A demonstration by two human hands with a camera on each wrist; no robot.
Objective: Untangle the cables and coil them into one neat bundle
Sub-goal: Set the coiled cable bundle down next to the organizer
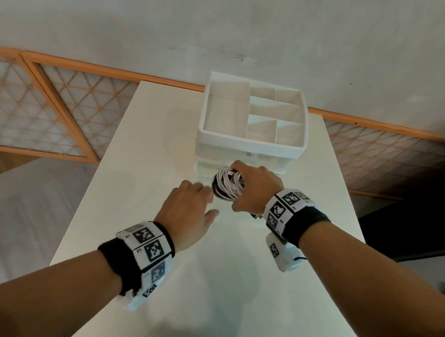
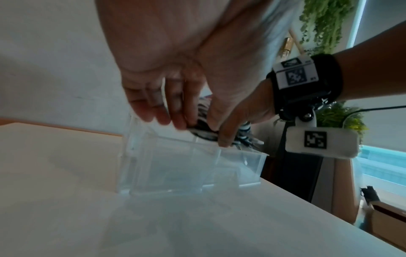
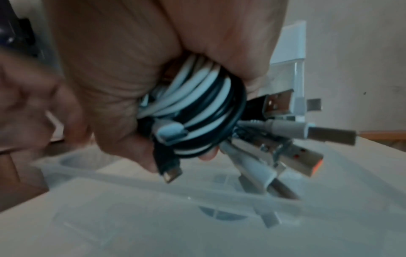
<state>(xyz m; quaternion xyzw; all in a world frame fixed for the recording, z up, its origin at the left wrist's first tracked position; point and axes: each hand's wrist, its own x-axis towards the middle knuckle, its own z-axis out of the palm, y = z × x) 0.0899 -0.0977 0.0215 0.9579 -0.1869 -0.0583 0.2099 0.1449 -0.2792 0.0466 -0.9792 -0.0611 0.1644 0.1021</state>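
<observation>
My right hand (image 1: pixel 256 186) grips a coiled bundle of white and black cables (image 1: pixel 227 185) just above a clear plastic drawer (image 2: pixel 175 165) pulled out from the organizer's base. In the right wrist view the coil (image 3: pixel 197 107) sits in my fist (image 3: pixel 131 69), and several USB plugs (image 3: pixel 329 135) stick out of it over the drawer (image 3: pixel 153 200). My left hand (image 1: pixel 195 197) is just left of the bundle with its fingers (image 2: pixel 153 104) extended and holding nothing, their tips close to the drawer's edge. The picture is too blurred to show contact.
A white organizer (image 1: pixel 250 144) with several empty compartments stands at the far end of the white table (image 1: pixel 237 282). The table's edges drop off left and right. A wall with a wooden lattice panel (image 1: pixel 67 107) lies beyond.
</observation>
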